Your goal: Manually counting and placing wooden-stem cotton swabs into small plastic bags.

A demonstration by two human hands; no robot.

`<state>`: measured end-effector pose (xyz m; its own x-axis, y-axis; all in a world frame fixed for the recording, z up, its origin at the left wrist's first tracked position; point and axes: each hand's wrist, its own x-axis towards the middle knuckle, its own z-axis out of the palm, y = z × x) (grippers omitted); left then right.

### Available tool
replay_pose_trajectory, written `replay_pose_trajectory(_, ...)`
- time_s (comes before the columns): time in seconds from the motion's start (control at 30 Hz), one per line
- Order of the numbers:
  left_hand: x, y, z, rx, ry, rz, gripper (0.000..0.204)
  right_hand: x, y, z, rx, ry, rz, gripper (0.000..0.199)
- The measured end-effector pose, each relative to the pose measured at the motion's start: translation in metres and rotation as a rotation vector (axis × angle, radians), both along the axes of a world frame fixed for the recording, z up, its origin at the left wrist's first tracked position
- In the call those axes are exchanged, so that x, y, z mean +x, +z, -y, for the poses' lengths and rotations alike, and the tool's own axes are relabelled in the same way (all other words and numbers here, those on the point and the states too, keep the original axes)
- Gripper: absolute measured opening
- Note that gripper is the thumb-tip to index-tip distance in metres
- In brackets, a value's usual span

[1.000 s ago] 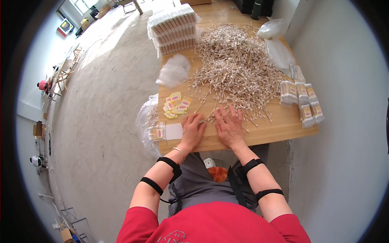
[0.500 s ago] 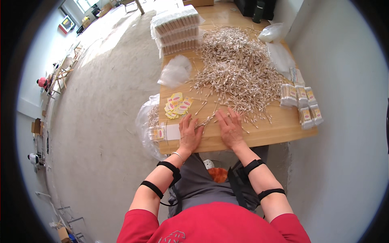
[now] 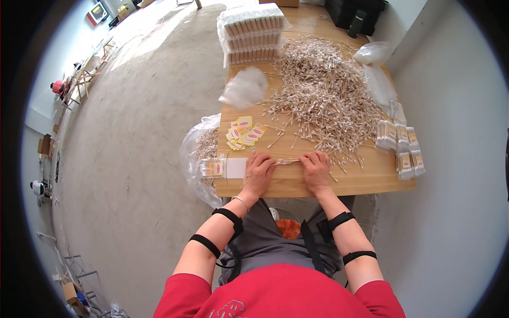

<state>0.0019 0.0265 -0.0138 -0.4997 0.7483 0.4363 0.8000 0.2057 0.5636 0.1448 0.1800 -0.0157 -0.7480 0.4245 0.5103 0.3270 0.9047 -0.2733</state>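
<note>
A wooden worktop (image 3: 360,181) stood beside a pale wall, its surface smooth and straw-coloured. Near its front edge, the left hand (image 3: 258,172) and right hand (image 3: 316,168) gripped opposite ends of a slim swab bundle (image 3: 288,161) in curled fingers. By the right edge, several flat, clear-wrapped packs (image 3: 404,139) sat filled; the tangled heap (image 3: 328,90) farther back, thin sticks with fluffy white tips, lay loose, seemingly far more swabs than those packs held. At the left edge, one labelled pack (image 3: 213,168) lay beside a blank white card (image 3: 236,168); behind were yellow paper labels (image 3: 245,133), filmy, crumpled bags (image 3: 245,87) and a tall stack (image 3: 254,34) of wrapped bundles.
</note>
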Motion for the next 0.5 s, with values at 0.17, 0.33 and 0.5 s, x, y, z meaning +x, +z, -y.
replay_pose_trajectory(0.17,0.005,0.006,-0.003,-0.058,0.080,-0.062,0.022,0.002,0.000,0.000,-0.039,-0.053,-0.044,0.018)
replay_pose_trajectory(0.33,0.008,0.013,-0.004,-0.025,-0.014,0.007,0.020,0.005,0.003,-0.002,-0.078,-0.065,-0.044,0.013)
replay_pose_trajectory(0.5,0.003,-0.001,-0.001,0.044,-0.032,0.086,0.014,0.003,0.005,0.000,-0.101,-0.091,-0.078,0.013)
